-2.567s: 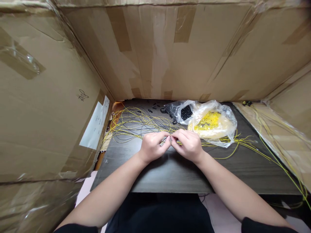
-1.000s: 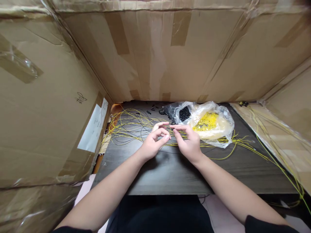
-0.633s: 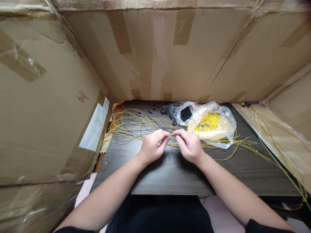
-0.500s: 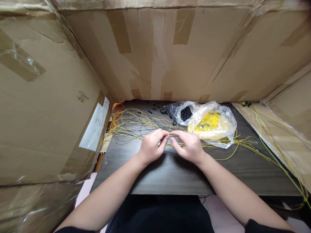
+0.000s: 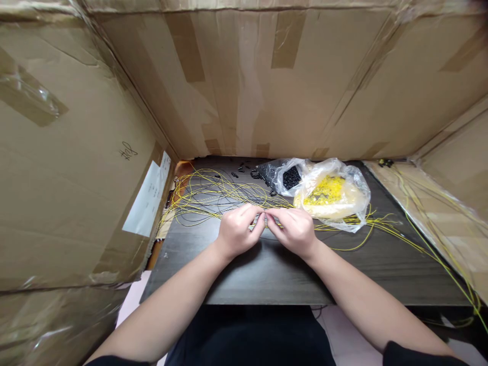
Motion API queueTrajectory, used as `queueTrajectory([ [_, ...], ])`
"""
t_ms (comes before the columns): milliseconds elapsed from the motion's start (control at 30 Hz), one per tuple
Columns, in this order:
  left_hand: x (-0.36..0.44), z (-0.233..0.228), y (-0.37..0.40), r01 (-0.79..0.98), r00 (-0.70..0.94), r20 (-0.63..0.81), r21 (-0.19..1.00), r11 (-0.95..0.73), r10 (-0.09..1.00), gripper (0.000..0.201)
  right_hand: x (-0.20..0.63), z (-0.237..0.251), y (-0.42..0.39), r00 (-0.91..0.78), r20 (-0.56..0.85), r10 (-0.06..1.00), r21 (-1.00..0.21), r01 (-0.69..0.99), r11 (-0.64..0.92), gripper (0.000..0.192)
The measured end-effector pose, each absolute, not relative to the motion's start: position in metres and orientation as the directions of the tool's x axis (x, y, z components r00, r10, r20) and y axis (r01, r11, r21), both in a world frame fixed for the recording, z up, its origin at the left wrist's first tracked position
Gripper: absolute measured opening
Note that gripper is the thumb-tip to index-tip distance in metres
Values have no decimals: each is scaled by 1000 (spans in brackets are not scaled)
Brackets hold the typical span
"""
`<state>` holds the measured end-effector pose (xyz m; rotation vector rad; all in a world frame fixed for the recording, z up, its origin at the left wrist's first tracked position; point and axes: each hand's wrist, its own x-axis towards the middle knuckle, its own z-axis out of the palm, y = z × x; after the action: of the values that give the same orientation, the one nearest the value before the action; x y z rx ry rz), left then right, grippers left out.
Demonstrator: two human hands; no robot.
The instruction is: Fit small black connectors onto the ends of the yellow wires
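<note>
Surrounding the dark table (image 5: 267, 274) are taped cardboard walls (image 5: 76, 168). Lying at 12 o'clock are looped yellow wires (image 5: 206, 195), seemingly awaiting work, with bagged yellow parts (image 5: 330, 190) at 1 o'clock and black parts (image 5: 292, 177) beside them. Meeting at centre, the left hand (image 5: 238, 235) and right hand (image 5: 295, 231) are pinching fingertips closed on one wire end (image 5: 265, 219); the piece itself is too small to make out.

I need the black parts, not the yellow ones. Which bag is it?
On the dark table, two clear plastic bags lie ahead of the right hand. The bag of black pieces is the smaller, left one, against the cardboard wall; its neighbour holds yellow pieces.
</note>
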<state>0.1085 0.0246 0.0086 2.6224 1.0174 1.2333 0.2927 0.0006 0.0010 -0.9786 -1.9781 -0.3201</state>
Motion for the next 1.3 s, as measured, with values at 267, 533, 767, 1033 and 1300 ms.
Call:
queueTrajectory([
  [267,109,8,25,551,462,681,281,-786,568,18,294,-3,0,-297,807,511,-122,763,635,12],
  [533,109,11,24,557,494,673,242,-795,551,16,292,-3,-1,-285,797,533,-146,766,626,12],
  [767,108,9,24,564,488,694,212,-798,530,16,291,-2,-2,-291,806,516,-132,761,636,13],
  [1033,108,9,22,602,468,732,146,-785,495,13,290,-2,-4,-338,811,477,-62,761,646,16],
  [1300,111,11,21,610,430,738,188,-770,520,15,291,-2,-3,-300,824,482,-119,739,664,15],
])
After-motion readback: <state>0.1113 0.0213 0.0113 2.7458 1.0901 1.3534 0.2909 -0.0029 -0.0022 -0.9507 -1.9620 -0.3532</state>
